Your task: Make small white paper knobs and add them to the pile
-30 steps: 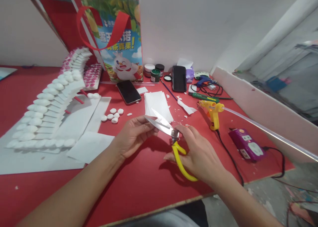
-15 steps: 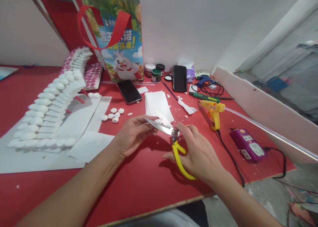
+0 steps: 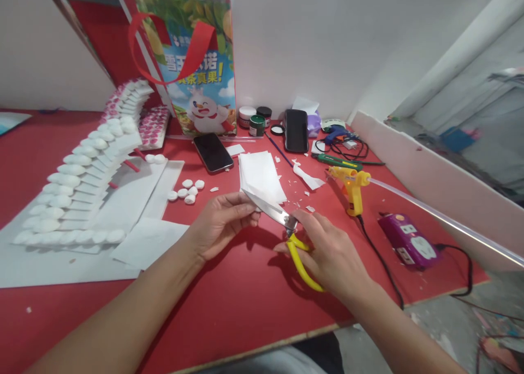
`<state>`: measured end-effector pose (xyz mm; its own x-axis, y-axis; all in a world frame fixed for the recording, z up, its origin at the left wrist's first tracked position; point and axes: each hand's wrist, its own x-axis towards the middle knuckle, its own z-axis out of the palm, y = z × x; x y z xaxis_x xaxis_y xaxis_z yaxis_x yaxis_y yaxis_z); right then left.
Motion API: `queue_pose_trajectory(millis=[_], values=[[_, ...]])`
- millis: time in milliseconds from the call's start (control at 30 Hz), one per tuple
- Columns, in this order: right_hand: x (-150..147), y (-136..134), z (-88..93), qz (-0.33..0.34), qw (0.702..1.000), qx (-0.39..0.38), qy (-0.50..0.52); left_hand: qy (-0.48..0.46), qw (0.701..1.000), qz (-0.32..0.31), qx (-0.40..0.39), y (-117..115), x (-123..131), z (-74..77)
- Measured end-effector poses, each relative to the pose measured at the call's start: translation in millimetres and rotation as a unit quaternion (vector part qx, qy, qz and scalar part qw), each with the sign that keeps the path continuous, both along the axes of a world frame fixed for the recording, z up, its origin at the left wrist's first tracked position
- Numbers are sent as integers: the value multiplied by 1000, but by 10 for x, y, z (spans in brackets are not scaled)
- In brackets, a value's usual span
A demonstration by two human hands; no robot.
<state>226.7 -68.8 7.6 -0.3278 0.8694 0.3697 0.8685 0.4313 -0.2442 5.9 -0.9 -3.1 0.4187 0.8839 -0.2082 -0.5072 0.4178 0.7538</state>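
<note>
My right hand [image 3: 327,251] is closed round the yellow handles of a pair of scissors [image 3: 282,226], whose steel blades point up and left. The blade tips meet my left hand [image 3: 221,224], whose fingers are pinched together at the blades on something small that I cannot make out. Both hands hover just above the red table [image 3: 245,297], in front of a stack of white paper sheets [image 3: 260,174]. White paper scraps [image 3: 305,191] lie scattered right of the stack.
A white paper model with rows of oval pieces [image 3: 82,183] fills the left. Small white discs [image 3: 186,191], a phone [image 3: 212,151], a second phone [image 3: 295,129], paint jars [image 3: 256,120], a yellow glue gun [image 3: 351,187], a purple power strip [image 3: 405,238] and a gift bag [image 3: 192,63] stand around.
The scissor blades were apart a second ago and are now closed together. My right hand has shifted slightly down; the left hand stays at the blades.
</note>
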Motion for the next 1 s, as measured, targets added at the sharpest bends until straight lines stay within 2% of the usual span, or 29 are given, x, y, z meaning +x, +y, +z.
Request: queue_pose_trajectory(millis=[67,133,200,267,433,700,833,1000], values=[[10,-7,12,-9,999,-18,26,-1,1000,3,-7,2,1,-5],[17,-7,44,-46,993,-81,78,-6,1000,11,-14,3,1,-4],[23,3,92,-96,974,-150,138,-9,1000,16,-18,3,1,-1],[27,17,141,-130,959,-181,174,-8,1000,20,-17,2,3,-2],[22,23,195,-115,967,-164,155,-16,998,59,-19,3,16,-7],[-34,-2,116,-93,976,-154,125,-21,996,84,-33,35,14,-14],[-112,4,121,-76,982,-137,108,-27,996,85,-27,25,28,-16],[-222,15,143,-79,980,-154,102,-48,996,73,-14,19,29,-24]])
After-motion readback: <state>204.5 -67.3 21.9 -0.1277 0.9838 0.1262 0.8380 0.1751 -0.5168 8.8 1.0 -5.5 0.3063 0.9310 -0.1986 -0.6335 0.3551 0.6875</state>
